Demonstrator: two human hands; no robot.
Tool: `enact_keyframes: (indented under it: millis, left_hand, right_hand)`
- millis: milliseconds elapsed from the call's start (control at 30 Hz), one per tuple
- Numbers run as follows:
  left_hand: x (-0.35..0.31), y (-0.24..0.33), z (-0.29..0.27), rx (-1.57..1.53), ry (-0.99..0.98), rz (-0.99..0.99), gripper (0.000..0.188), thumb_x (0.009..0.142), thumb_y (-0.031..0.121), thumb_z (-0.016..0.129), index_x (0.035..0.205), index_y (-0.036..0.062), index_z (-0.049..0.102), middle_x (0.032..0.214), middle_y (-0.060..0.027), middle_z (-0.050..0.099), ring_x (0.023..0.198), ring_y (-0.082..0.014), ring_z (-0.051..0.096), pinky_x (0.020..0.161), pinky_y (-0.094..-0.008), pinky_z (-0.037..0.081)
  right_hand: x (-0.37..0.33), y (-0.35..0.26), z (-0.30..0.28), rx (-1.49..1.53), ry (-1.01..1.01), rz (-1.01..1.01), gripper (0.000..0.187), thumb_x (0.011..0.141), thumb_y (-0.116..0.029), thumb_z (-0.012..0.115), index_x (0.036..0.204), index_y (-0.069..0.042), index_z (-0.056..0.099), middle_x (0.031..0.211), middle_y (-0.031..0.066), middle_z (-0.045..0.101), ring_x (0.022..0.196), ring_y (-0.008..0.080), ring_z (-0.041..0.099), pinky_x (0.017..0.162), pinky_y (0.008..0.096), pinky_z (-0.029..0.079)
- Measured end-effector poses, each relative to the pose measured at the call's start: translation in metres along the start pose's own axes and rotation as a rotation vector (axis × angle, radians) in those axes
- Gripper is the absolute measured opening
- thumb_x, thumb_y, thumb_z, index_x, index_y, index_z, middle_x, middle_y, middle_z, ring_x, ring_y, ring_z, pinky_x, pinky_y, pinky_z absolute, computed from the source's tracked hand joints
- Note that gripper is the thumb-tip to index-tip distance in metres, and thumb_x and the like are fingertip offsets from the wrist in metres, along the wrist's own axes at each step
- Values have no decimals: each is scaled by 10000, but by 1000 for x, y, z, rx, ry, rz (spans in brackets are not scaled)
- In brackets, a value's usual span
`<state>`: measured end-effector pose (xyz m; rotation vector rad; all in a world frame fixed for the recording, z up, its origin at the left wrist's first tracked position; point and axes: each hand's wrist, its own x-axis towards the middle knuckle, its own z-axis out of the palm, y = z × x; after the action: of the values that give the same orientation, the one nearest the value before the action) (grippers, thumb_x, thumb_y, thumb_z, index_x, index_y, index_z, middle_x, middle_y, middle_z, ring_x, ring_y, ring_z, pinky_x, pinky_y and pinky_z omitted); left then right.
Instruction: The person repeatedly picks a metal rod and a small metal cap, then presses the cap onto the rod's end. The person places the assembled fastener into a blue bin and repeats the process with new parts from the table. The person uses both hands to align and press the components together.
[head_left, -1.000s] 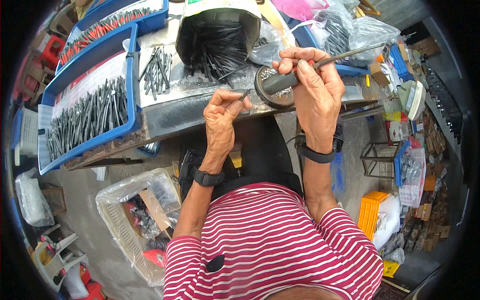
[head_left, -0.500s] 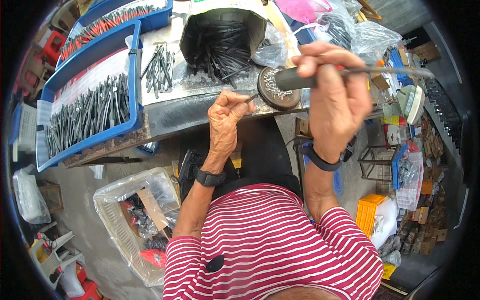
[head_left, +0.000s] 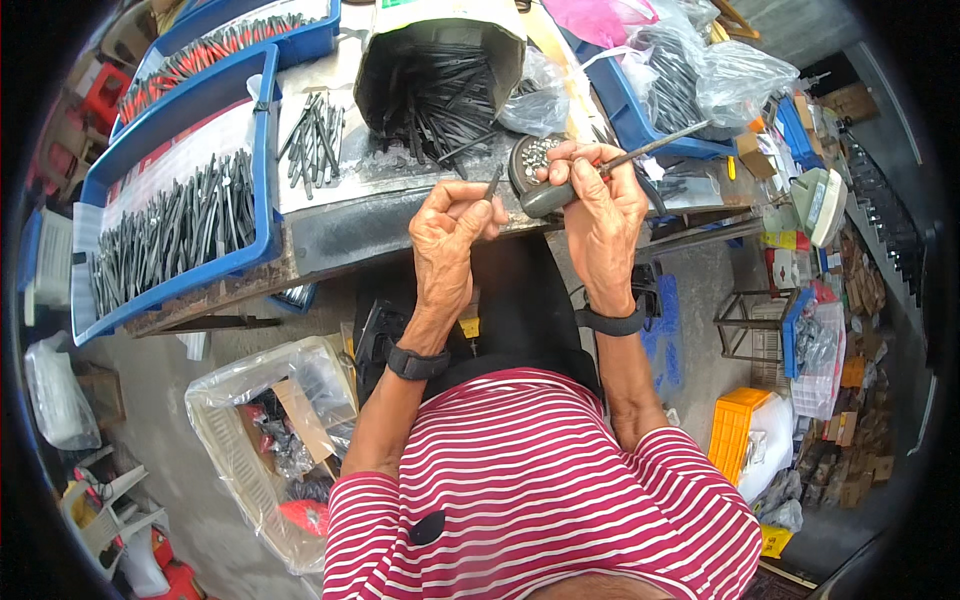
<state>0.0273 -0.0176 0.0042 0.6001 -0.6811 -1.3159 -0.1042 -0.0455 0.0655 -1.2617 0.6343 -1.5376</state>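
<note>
My left hand [head_left: 446, 235] pinches a slim dark piece [head_left: 494, 181] between thumb and fingertips, its end pointing up and away from me. My right hand [head_left: 608, 215] is closed around a screwdriver [head_left: 545, 201], the dark handle toward my left hand and the shaft running out to the upper right. Right behind the handle, a round brown dish [head_left: 519, 172] holds small shiny metal parts [head_left: 537, 154]; my right fingertips are beside it and partly cover it. Whether those fingertips also hold a small part, I cannot make out.
An open sack [head_left: 505, 62] spills black slim pieces [head_left: 430, 110] onto the bench. Similar pieces [head_left: 316, 140] lie left of it. Blue trays [head_left: 268, 190] stand at the left, one full of black pieces. Plastic bags [head_left: 745, 80] and another blue tray [head_left: 620, 100] are at the right.
My right hand has moved left and lower, bringing the screwdriver toward the dish's near side. In my left hand the dark piece now points more upward.
</note>
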Motion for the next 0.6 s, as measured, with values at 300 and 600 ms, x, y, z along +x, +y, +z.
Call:
enact_keyframes:
  millis: [300,600]
  left_hand:
    - [-10,9,7,-120,35,-189,198,850,51,589,1001,-41,499,760,-133,609,526,-64,447,423,-156,311]
    - [-22,4,8,21,46,-240,149,858,21,544,991,-36,507,760,-114,596,542,-49,418,444,-152,298]
  right_hand:
    - [-22,0,-21,-275,131,240,229,842,-38,541,1045,52,485,761,101,579,576,93,481,549,235,429]
    - [-42,12,-45,-717,198,308,148,825,-34,571,953,40,573,653,55,572,529,99,525,475,226,409]
